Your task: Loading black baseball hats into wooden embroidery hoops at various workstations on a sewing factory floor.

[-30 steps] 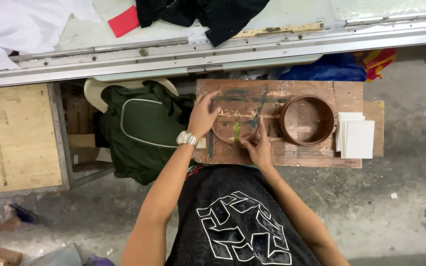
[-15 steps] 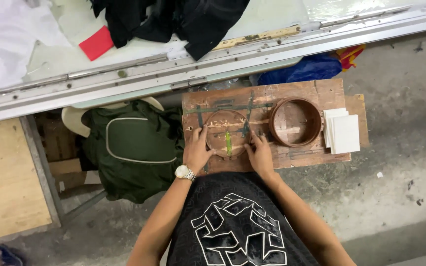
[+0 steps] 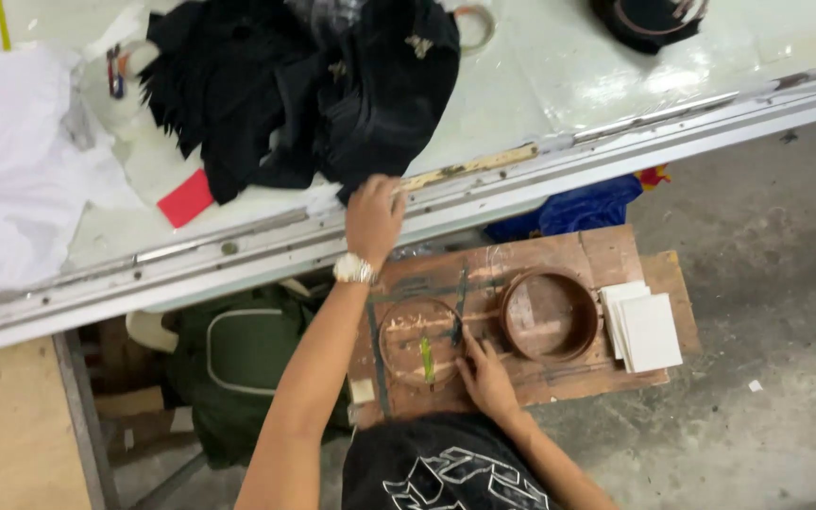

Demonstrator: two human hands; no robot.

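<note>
We take the wooden board (image 3: 559, 260) as our landmark: a worn brown slab of planks, streaked with dark lines and pale smears, lying low on the grey floor just in front of the person's black printed shirt (image 3: 446, 472).

On the near left part of the board lies a round wooden hoop (image 3: 419, 342), thin-rimmed and light brown, with bare board showing through it and a short green mark inside. Our right hand (image 3: 485, 378) rests flat at the hoop's near right edge, fingers spread and pressed on the board and rim, gripping nothing that we can see. Just right of the hoop, still on the board, stands a deeper, darker round wooden ring (image 3: 550, 314), almost touching it. At the board's right end lies a small stack of white square cards (image 3: 644, 326).

Our left hand (image 3: 373, 219), a pale watch at its wrist, reaches beyond the board's far edge to the white table (image 3: 559, 76) above it. Its fingers curl loosely over the table's metal edge rail, at the hem of a heap of black cloth (image 3: 314, 85); whether they pinch the cloth we cannot tell.

Left of the board, under the table, sits a dark green bag (image 3: 229, 368). Behind the board's far right corner lies blue cloth (image 3: 578, 210).
</note>
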